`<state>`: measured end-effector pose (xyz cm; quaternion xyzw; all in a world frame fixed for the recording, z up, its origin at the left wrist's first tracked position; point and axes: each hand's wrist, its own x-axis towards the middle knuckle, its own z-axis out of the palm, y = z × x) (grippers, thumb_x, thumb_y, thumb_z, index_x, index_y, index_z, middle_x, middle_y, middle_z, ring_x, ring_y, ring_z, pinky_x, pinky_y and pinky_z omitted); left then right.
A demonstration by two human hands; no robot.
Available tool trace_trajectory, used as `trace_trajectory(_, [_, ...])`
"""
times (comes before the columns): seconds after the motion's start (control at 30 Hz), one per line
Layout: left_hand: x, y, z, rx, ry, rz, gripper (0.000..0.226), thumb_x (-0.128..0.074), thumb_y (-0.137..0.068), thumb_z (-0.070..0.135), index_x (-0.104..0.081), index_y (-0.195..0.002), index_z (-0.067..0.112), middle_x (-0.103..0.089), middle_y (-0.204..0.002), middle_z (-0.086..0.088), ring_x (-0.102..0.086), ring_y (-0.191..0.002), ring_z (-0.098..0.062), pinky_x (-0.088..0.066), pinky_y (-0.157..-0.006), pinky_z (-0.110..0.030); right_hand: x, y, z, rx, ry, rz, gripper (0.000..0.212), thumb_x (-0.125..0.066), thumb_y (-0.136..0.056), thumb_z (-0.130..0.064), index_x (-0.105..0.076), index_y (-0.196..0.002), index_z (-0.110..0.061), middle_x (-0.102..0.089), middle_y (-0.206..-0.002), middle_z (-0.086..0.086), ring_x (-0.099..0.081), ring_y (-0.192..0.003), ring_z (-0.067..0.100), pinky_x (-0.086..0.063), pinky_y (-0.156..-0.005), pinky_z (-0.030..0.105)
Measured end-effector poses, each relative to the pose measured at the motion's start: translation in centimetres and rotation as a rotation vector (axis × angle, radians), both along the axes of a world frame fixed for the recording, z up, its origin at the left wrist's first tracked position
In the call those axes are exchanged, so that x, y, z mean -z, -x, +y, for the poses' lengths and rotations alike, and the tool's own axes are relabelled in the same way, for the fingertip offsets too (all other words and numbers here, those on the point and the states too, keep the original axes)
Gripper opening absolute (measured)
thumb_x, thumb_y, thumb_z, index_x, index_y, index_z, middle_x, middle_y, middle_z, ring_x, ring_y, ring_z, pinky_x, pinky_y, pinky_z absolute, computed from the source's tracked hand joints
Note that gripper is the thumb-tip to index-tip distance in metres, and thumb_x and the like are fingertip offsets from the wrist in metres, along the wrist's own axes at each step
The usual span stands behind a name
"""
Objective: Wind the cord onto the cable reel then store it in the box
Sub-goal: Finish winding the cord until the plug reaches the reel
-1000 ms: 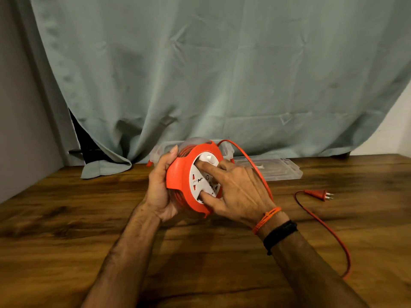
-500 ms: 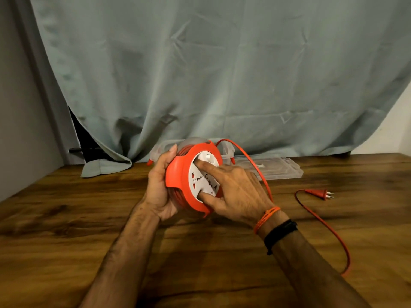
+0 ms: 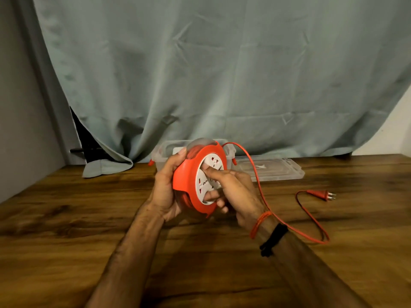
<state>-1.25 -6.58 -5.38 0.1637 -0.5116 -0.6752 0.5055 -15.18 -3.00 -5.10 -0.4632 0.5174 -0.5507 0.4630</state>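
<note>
An orange cable reel (image 3: 189,181) with a white socket face is held upright above the wooden table. My left hand (image 3: 165,185) grips its left rim and back. My right hand (image 3: 233,187) presses fingers into the white socket disc on its front. The orange cord (image 3: 255,174) leaves the top of the reel, arcs down behind my right wrist, loops on the table and ends in a red plug (image 3: 320,194) lying to the right. A clear plastic box (image 3: 162,154) stands just behind the reel, mostly hidden by it.
The box's clear lid (image 3: 273,170) lies flat to the right of the box at the table's back. A grey-green curtain (image 3: 222,74) hangs behind, its hem resting on the table (image 3: 66,218) at the back left. A grey wall closes the left side.
My right hand has turned on the white disc, fingers shifting lower and to the right. The cord loop on the table has drawn in towards me and the plug has barely moved.
</note>
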Motion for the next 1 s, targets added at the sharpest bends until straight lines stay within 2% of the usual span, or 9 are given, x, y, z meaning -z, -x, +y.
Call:
trace_trajectory(0.13, [-0.1,-0.3,-0.1,0.001,-0.025,0.029,0.076,-0.055,-0.080,0.058,-0.060,-0.130,0.002,-0.061,-0.123,-0.033,-0.062,-0.105,-0.041,-0.055,-0.086,-0.049,-0.6,0.2,0.1,-0.059,0.047,0.099,0.046,-0.064,-0.087,-0.054,-0.062,-0.101,-0.010,-0.074,-0.062,0.007,-0.052,-0.029,0.012,-0.033,-0.032,0.014])
trace_trajectory(0.27, [-0.1,-0.4,-0.1,-0.017,-0.037,0.043,0.067,-0.058,-0.077,0.058,-0.070,-0.120,0.008,-0.067,-0.118,-0.026,-0.067,-0.103,-0.038,-0.054,-0.088,-0.052,-0.6,0.2,0.2,0.035,0.161,0.359,0.063,-0.064,-0.082,-0.063,-0.057,-0.119,-0.013,-0.074,-0.060,0.000,-0.060,-0.035,0.013,-0.042,-0.036,0.017])
trace_trajectory(0.37, [-0.1,-0.5,-0.1,-0.020,-0.052,0.076,0.067,-0.057,-0.079,0.056,-0.067,-0.123,0.007,-0.066,-0.122,-0.027,-0.066,-0.108,-0.038,-0.057,-0.089,-0.050,-0.4,0.7,0.3,0.233,0.327,0.703,0.065,-0.061,-0.073,-0.074,-0.068,-0.108,-0.020,-0.074,-0.067,-0.003,-0.069,-0.064,0.014,-0.060,-0.067,0.033])
trace_trajectory(0.4, [-0.1,-0.6,0.0,-0.022,-0.055,0.086,0.068,-0.057,-0.080,0.056,-0.065,-0.126,0.006,-0.065,-0.125,-0.027,-0.065,-0.111,-0.039,-0.056,-0.091,-0.051,-0.4,1.0,0.3,0.292,0.385,0.784,0.061,-0.060,-0.071,-0.075,-0.069,-0.103,-0.024,-0.072,-0.065,-0.007,-0.069,-0.069,0.013,-0.059,-0.073,0.035])
trace_trajectory(0.47, [-0.2,-0.6,-0.1,-0.018,-0.061,0.099,0.071,-0.053,-0.083,0.055,-0.060,-0.133,0.005,-0.062,-0.130,-0.027,-0.061,-0.117,-0.040,-0.051,-0.098,-0.054,-0.6,1.3,0.6,0.334,0.500,0.871,0.055,-0.062,-0.069,-0.074,-0.063,-0.102,-0.031,-0.067,-0.059,-0.013,-0.067,-0.067,0.009,-0.056,-0.071,0.032])
trace_trajectory(0.63, [-0.1,-0.5,-0.1,0.015,-0.079,0.125,0.070,-0.047,-0.088,0.054,-0.056,-0.136,0.003,-0.060,-0.133,-0.026,-0.057,-0.123,-0.041,-0.044,-0.104,-0.057,-0.8,2.0,1.1,0.225,0.746,1.093,0.061,-0.067,-0.070,-0.064,-0.049,-0.122,-0.038,-0.073,-0.100,-0.014,-0.069,-0.075,0.018,-0.050,-0.066,0.028])
trace_trajectory(0.8, [0.2,-0.7,-0.3,0.017,-0.090,0.110,0.068,-0.046,-0.088,0.057,-0.064,-0.129,0.005,-0.062,-0.131,-0.026,-0.060,-0.121,-0.039,-0.049,-0.102,-0.054,-0.6,2.4,0.9,0.108,0.814,1.189,0.065,-0.062,-0.076,-0.059,-0.043,-0.135,-0.040,-0.073,-0.103,-0.007,-0.067,-0.075,0.021,-0.056,-0.068,0.037])
trace_trajectory(0.9, [0.3,-0.9,-0.4,0.008,-0.095,0.096,0.063,-0.044,-0.090,0.057,-0.072,-0.118,0.009,-0.068,-0.123,-0.023,-0.065,-0.115,-0.036,-0.054,-0.094,-0.050,-0.4,2.7,0.5,0.047,0.835,1.236,0.068,-0.058,-0.076,-0.054,-0.040,-0.140,-0.043,-0.072,-0.104,-0.005,-0.067,-0.090,0.023,-0.055,-0.074,0.039])
trace_trajectory(1.0, [0.3,-0.9,-0.4,0.015,-0.099,0.088,0.066,-0.043,-0.091,0.059,-0.069,-0.123,0.007,-0.064,-0.128,-0.026,-0.062,-0.119,-0.038,-0.052,-0.098,-0.053,0.0,2.8,0.1,0.018,0.839,1.305,0.071,-0.050,-0.077,-0.056,-0.034,-0.145,-0.042,-0.070,-0.118,-0.004,-0.066,-0.103,0.024,-0.054,-0.081,0.041])
